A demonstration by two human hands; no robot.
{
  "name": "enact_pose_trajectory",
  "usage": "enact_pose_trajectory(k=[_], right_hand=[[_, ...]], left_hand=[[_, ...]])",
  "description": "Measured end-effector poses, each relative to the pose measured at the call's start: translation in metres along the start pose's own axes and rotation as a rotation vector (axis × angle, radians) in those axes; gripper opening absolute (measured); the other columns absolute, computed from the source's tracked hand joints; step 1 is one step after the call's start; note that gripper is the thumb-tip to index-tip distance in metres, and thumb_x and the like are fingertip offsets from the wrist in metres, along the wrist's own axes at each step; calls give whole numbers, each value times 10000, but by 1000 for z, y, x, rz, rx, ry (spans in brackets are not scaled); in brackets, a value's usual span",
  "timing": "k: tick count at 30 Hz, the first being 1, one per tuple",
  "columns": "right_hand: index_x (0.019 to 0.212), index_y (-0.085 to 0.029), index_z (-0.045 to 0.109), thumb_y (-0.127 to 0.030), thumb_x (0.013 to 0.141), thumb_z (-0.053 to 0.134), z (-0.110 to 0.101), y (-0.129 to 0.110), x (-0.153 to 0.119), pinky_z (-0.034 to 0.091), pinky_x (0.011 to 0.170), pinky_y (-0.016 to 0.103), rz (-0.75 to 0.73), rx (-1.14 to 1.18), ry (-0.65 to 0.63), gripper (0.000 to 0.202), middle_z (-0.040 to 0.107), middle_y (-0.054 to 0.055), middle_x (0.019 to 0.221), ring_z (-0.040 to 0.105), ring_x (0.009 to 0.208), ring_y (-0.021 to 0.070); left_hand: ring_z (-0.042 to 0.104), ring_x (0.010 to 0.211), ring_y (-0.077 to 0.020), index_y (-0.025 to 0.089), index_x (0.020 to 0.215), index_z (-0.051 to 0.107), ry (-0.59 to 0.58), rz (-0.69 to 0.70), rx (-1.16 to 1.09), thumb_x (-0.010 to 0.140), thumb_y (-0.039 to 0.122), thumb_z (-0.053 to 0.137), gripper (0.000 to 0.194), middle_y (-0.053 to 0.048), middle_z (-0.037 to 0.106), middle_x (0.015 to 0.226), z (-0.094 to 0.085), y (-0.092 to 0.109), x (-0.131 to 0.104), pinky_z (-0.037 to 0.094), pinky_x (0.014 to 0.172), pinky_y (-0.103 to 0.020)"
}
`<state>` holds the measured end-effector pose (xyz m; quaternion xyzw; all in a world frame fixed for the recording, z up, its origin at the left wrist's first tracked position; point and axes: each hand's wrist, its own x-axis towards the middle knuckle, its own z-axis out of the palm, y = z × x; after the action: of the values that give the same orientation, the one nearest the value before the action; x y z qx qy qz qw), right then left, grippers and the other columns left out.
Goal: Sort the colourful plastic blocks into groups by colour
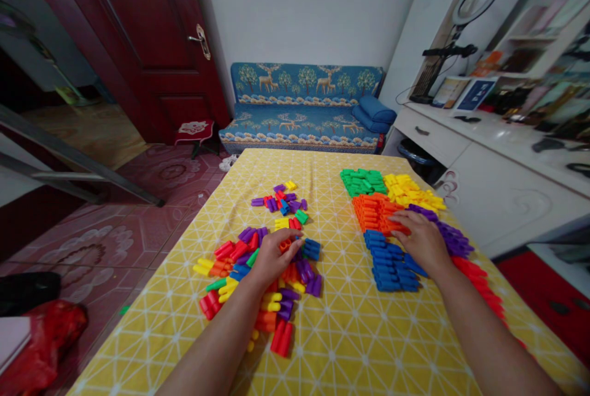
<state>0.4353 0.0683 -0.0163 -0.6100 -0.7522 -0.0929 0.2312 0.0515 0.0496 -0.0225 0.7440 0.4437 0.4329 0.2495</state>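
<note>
My left hand (271, 257) is over a mixed heap of plastic tube-shaped toy blocks. Its fingers are curled round an orange block (286, 245); part of it is hidden. Beside it lie blue blocks (311, 249), purple blocks (305, 271) and red blocks (281, 337). My right hand (421, 242) reaches to the right edge of the orange pile (371, 213), thumb and fingers pinched on an orange block (395, 225) there. Just below that hand is the blue pile (391, 267). The green pile (363, 181) and yellow pile (412, 192) lie beyond.
A yellow patterned cloth (350, 334) covers the table. Purple blocks (452, 237) and red blocks (479, 285) line its right side, partly behind my right arm. A smaller mixed cluster (282, 201) lies farther back. Past the table stands a blue sofa (295, 114); a white cabinet (507, 181) is at right.
</note>
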Motion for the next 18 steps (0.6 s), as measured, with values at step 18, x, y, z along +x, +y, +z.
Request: enact_pose_trajectory(k=[18], right_hand=[[1285, -254, 519, -168, 765, 612, 32, -243, -17, 527, 653, 285, 119, 1023, -127, 535, 609, 72, 1182, 610, 786, 150]], left_hand=[[620, 961, -258, 169, 1482, 298, -131, 84, -40, 844, 764, 255, 873, -118, 638, 1104, -12, 6, -8, 457, 874, -352]])
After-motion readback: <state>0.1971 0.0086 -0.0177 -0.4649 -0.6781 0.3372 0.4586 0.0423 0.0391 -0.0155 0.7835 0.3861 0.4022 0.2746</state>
